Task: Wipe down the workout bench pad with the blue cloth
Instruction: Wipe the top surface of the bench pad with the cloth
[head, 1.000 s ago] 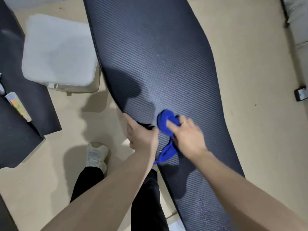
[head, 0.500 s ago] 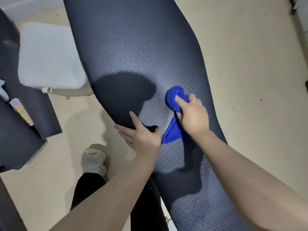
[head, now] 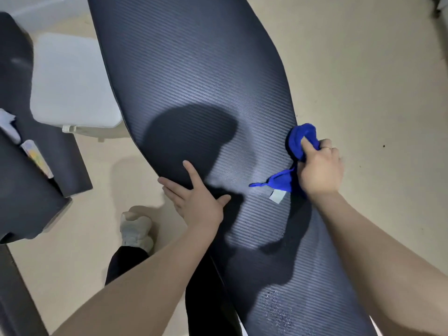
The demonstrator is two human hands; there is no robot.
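- The long dark ribbed bench pad (head: 198,93) runs slantwise across the room above the beige floor (head: 363,69), and the person stands at its near left edge, one pale sneaker (head: 137,229) planted just beside it.
- The left hand (head: 198,202) lies at that left edge with fingers straight and spread, thumb on top and fingertips over the rim. I'd judge it is there to brace the pad so it doesn't shift under the rubbing.
- The right hand (head: 320,168) has its fingers curled tight around the bunched bright blue cloth (head: 299,139), pressing the wad onto the pad's right edge. A loose tail of cloth with a white label trails back across the ribs.
- Bunching it gives a firm pad to scrub with, I'd say.
- Compared with half a second ago, the cloth has swept from the middle of the pad out to its right rim, and the label has come into sight.
- The left hand has stayed at the same edge, fingers now flatter.
- A speckled patch (head: 276,309) near the pad's close end looks not yet wiped.
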